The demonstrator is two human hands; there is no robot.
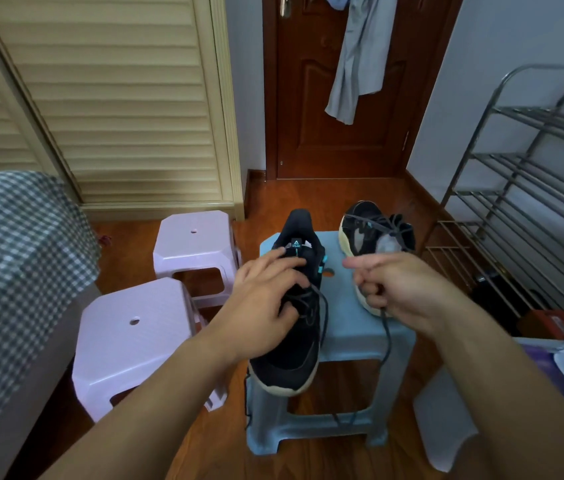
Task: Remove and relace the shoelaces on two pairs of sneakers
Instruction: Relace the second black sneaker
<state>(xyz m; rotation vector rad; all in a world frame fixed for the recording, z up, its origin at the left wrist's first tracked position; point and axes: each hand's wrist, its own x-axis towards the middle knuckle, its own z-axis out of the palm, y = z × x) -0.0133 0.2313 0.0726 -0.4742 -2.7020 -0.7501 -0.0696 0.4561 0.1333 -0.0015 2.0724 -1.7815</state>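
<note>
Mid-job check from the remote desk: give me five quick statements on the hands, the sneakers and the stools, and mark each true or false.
1. Both sneakers sit on the blue stool. True.
2. The left hand rests on the black sneaker. True: its fingers lie over the tongue and laces.
3. The right hand is empty. False: it pinches a dark shoelace, which hangs down past the stool's edge.
4. The second sneaker stands on a pink stool. False: it is on the blue stool, behind the right hand; the two pink stools carry nothing.
5. The metal rack stands to the right of the stools. True.
</note>
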